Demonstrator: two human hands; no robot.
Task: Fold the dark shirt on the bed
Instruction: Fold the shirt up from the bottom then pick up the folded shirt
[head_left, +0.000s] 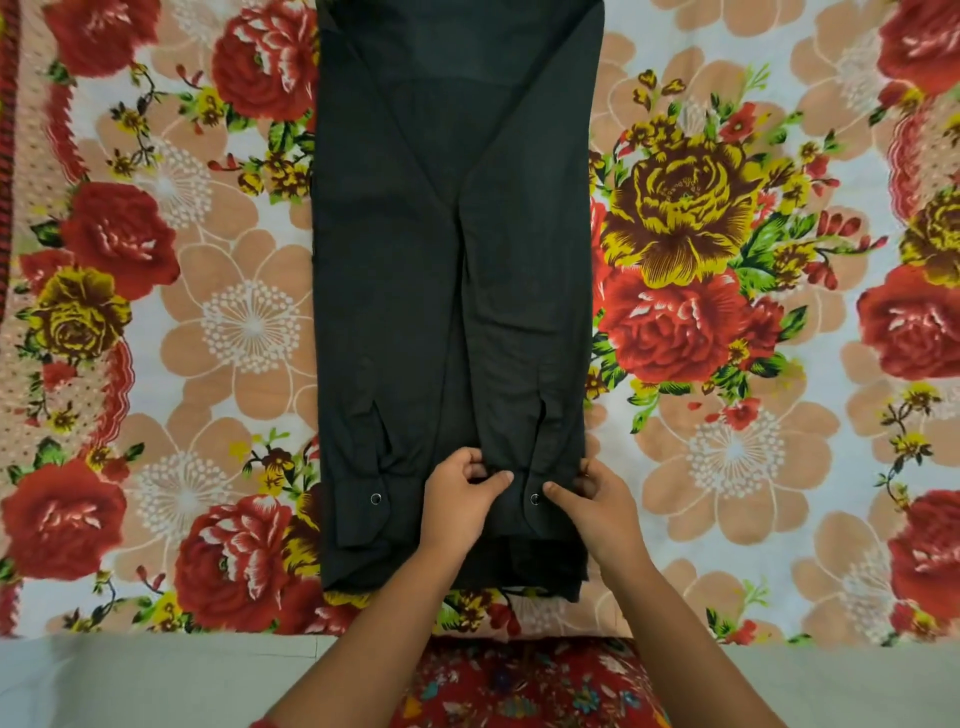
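The dark shirt (452, 270) lies flat on the bed as a long narrow strip, both sides folded inward and both sleeves running down its middle. The cuffs sit near the lower hem, each with a small button. My left hand (460, 504) pinches the fabric of the right-side cuff (524, 504) at its inner edge. At that same cuff's outer edge, my right hand (597, 501) grips the cloth with thumb and curled fingers. The left-side cuff (369, 504) lies untouched.
A bedsheet (208, 322) with large red, yellow and peach flowers covers the bed on both sides of the shirt. The pale bed edge (156, 680) runs along the bottom of the view. My red patterned clothing (524, 686) shows between my forearms.
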